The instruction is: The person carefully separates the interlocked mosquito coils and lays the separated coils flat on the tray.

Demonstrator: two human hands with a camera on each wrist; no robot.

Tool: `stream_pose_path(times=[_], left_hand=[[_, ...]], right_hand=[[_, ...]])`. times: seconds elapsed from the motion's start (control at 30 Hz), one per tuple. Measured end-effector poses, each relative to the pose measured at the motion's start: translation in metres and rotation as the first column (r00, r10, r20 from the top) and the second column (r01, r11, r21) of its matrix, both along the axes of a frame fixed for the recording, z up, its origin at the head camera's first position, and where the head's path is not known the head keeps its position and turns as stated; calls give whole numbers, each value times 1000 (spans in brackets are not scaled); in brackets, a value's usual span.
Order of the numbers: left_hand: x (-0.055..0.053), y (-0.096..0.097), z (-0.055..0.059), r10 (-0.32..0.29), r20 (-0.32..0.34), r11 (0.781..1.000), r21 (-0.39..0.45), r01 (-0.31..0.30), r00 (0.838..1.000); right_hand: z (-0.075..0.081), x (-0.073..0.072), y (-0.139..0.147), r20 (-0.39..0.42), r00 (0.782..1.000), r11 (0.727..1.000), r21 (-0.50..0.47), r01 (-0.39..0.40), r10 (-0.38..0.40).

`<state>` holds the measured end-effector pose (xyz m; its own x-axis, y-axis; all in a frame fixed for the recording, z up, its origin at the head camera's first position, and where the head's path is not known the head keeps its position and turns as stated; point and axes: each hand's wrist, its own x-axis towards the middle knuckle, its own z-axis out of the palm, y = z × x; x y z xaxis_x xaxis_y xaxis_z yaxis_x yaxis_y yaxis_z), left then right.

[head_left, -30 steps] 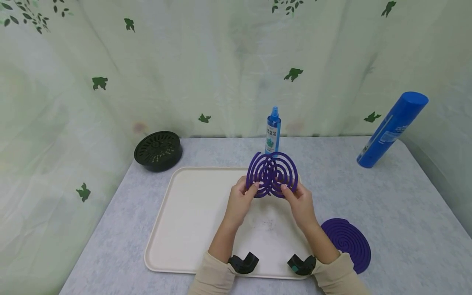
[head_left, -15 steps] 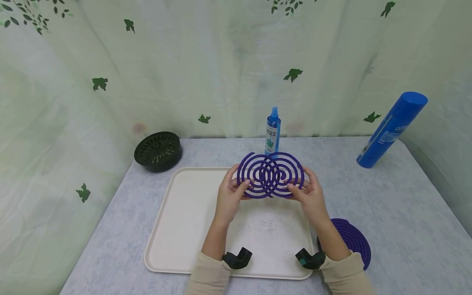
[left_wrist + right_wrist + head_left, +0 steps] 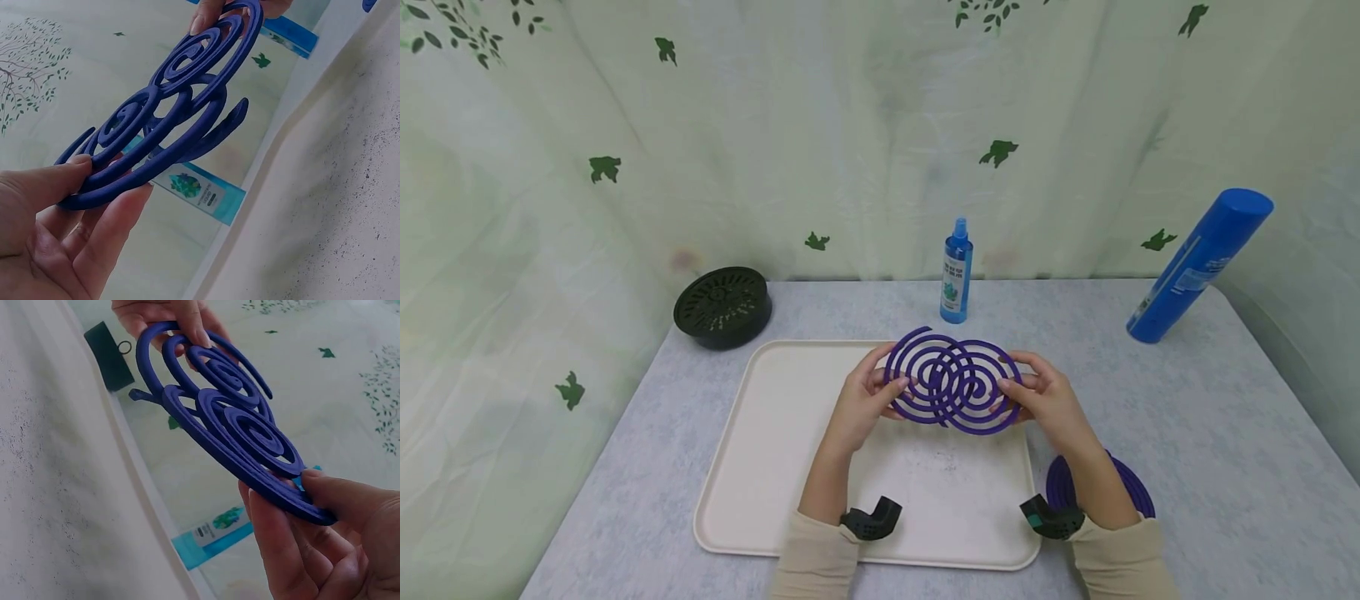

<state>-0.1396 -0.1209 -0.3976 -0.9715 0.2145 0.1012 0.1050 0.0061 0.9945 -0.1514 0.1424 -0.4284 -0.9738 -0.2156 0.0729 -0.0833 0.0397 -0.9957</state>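
Note:
Two purple mosquito coils overlap in the head view, their spirals crossing in the middle above the tray. My left hand (image 3: 853,410) pinches the outer edge of the left coil (image 3: 917,414), thumb on top and fingers beneath, as the left wrist view confirms. On the other side, my right hand (image 3: 1054,407) pinches the right coil (image 3: 981,431) the same way. Both coils stay in contact where their rings cross; whether they are interlocked there I cannot tell. Another purple coil (image 3: 1126,483) lies on the table, partly hidden by the right forearm.
A cream tray (image 3: 760,500) lies under the hands, with dark specks on it. Behind stand a round black coil holder (image 3: 722,308), a blue spray bottle (image 3: 955,279) and, at the right, a tall blue can (image 3: 1198,265). A curtain (image 3: 880,125) closes the back.
Both hands have moved apart, left hand leftward and right hand rightward, and the two coils overlap less. The right coil has dropped slightly. Nothing was let go.

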Motion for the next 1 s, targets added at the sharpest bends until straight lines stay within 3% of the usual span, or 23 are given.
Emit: stream_pose_path(times=[0.37,0.7,0.87,1.0], left_hand=[[0,0,0,54,6,998,-15,-54,999],[1,-1,0,87,27,996,31,-88,996],[1,-4,1,57,35,998,29,-58,998],[-1,-9,-4,31,51,999,32,-33,998]], right_hand=[[-3,1,-10,41,997,993,-89,72,-69],[-4,2,-18,26,994,970,-219,105,-102],[-4,2,-17,59,995,962,-257,94,-81],[-5,2,-13,70,995,971,-221,90,-77]])
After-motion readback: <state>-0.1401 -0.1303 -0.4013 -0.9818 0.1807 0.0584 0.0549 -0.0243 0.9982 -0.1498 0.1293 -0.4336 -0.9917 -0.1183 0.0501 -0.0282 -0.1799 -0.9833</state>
